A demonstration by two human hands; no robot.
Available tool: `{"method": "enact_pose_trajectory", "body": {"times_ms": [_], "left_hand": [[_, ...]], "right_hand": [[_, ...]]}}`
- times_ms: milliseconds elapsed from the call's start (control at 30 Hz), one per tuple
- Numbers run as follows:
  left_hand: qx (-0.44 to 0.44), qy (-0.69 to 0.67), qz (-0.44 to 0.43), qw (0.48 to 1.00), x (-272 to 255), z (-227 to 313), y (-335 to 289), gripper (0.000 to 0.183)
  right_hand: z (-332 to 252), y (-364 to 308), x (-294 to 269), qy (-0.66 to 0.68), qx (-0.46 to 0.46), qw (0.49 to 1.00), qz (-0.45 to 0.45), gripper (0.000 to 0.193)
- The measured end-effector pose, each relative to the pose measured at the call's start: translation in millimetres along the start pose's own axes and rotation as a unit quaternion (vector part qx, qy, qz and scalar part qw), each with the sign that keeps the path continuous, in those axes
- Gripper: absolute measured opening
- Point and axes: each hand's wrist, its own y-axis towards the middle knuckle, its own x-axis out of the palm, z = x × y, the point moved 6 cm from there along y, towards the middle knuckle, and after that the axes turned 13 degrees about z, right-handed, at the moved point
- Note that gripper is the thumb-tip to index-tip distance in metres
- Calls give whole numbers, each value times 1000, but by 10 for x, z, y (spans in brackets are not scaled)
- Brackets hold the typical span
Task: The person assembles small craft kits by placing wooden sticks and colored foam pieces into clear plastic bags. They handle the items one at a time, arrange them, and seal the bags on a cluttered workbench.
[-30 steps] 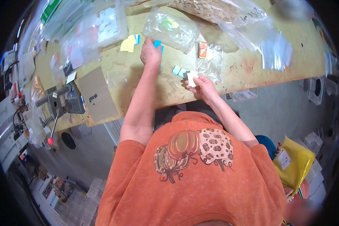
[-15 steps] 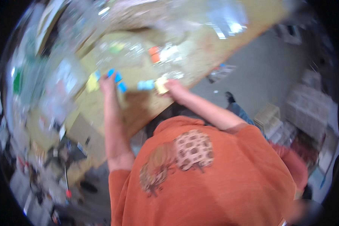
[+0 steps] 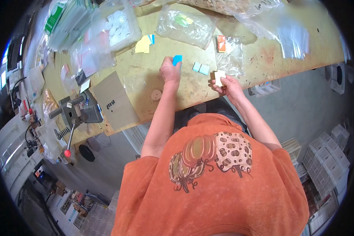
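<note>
My left hand (image 3: 170,70) is closed around a small bright-blue piece (image 3: 177,59), which sticks out past its thumb and fingers. Pinched between the fingers of my right hand (image 3: 231,87) is a pale-yellow piece (image 3: 220,78), over the table near its front edge. Between the hands, two light-blue square pieces (image 3: 200,68) lie side by side. Yellow pieces (image 3: 143,45) with a bit of blue beside them rest farther left. Beyond my right hand lies a clear plastic bag (image 3: 233,59), with orange pieces (image 3: 221,44) at its upper left.
Another clear bag (image 3: 173,27) holds green and yellow pieces. A bin of white parts (image 3: 118,27) stands at the back left. A lever press (image 3: 76,110) with a red-knobbed handle stands left, beside a grey-brown sheet (image 3: 114,102). A round wooden disc (image 3: 156,94) lies near my left forearm.
The blue pieces, spread apart by my left hand before, are now gathered in it. That hand has moved away from the yellow pieces. My right hand keeps its pale-yellow piece; the whole view has turned.
</note>
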Motion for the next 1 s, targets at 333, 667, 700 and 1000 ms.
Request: {"method": "enact_pose_trajectory", "body": {"times_ms": [333, 667, 700, 1000], "left_hand": [[28, 65, -18, 997, 2, 169, -19, 33], [-19, 33, -72, 997, 50, 80, -10, 25], [-2, 19, -57, 998, 42, 92, -19, 24], [210, 166, -10, 964, -448, 240, -143, 21]], "right_hand": [[26, -41, 290, 2, -9, 1000, -7, 21], [94, 17, 252, -22, -10, 1000, -17, 22], [88, 10, 255, -20, -8, 1000, -15, 22], [25, -12, 271, -21, -13, 1000, -11, 23]]}}
